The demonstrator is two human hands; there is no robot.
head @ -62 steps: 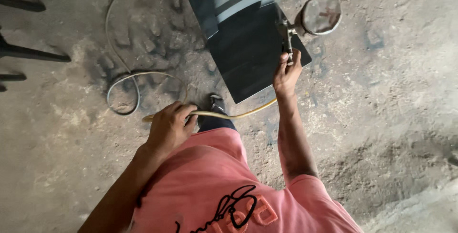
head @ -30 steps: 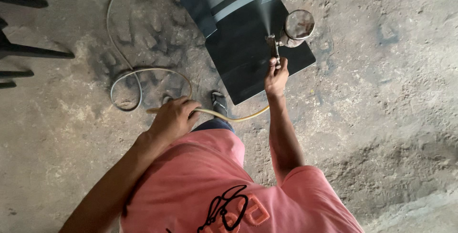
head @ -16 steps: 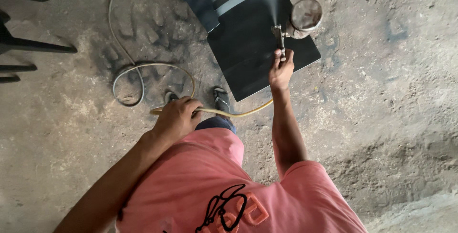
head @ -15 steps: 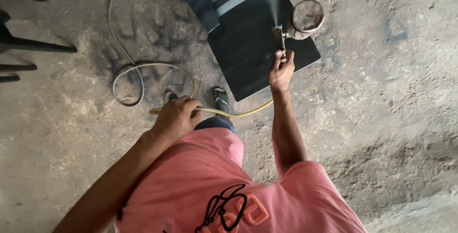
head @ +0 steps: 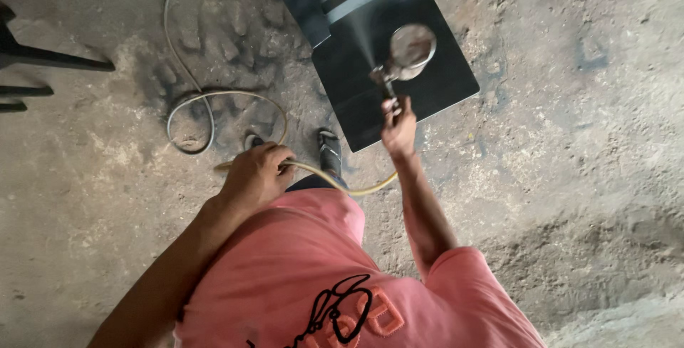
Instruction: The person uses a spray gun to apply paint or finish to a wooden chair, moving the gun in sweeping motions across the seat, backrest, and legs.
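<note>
Spray gun [head: 399,63]: held out at about 1 o'clock from the body, over the dark seat; its round metal cup sits at the top, tilted, and the handle runs down into the fist.
Spray: a thin pale mist fans from the nozzle toward 11 o'clock, onto the backrest slats.
Right hand [head: 399,123]: grip closed around the gun's handle, arm stretched forward, knuckles facing the camera.
Hose [head: 206,99]: pale yellow-grey; it leaves the gun's foot, sags in a curve toward 7 o'clock below the right hand, crosses in front of the legs and passes through the left fist, then makes a loop on the floor at 10 o'clock and trails off toward 12 o'clock out of view.
Left hand [head: 253,175]: grip closed on the hose, held just in front of the waist, close to the shoes.
Chair [head: 420,84]: dark painted seat, at 12 to 1 o'clock; backrest with grey and dark slats at the top edge.
Shoes [head: 329,150]: two dark toes just below the seat's near edge, one partly behind the left hand.
Shirt [head: 320,277]: pink, with dark lettering, filling the bottom.
Floor [head: 570,177]: rough concrete, stained with dark overspray around the hose loop.
Dark legs [head: 50,56]: thin metal bars at 9 to 10 o'clock, well apart from the chair.
</note>
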